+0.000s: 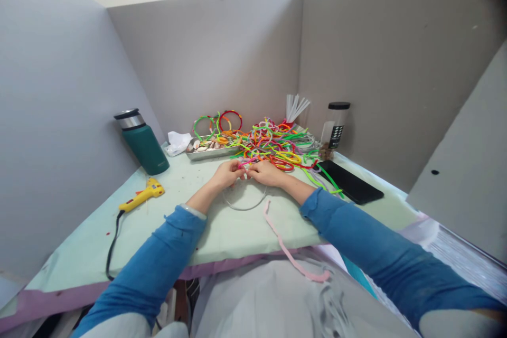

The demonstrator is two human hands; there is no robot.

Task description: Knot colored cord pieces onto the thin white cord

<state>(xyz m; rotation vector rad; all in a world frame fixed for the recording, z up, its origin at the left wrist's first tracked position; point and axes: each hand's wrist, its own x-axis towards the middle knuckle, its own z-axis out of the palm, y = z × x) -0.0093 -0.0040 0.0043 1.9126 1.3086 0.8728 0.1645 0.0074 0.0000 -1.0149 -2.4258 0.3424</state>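
My left hand (pixel 228 174) and my right hand (pixel 266 173) meet over the middle of the table, both closed with their fingertips pinched close together. Between them they hold the far side of a thin wire hoop (pixel 244 209), whose near side hangs just over or rests on the cloth. A bright pink pipe cleaner (pixel 247 162) shows at the fingertips; how it sits on the hoop is partly hidden by the fingers. Nearer to me, a pale pink fuzzy pipe cleaner (pixel 282 244) trails over the table edge onto my lap.
Behind my hands lie a heap of colored pipe cleaners (pixel 277 142), a metal tray (pixel 209 155) of shells and several wrapped hoops (pixel 231 112). At left are a yellow glue gun (pixel 138 198) and green bottle (pixel 146 149); at right, a black phone (pixel 350 182) and clear jar (pixel 334 129). Grey partitions enclose the table.
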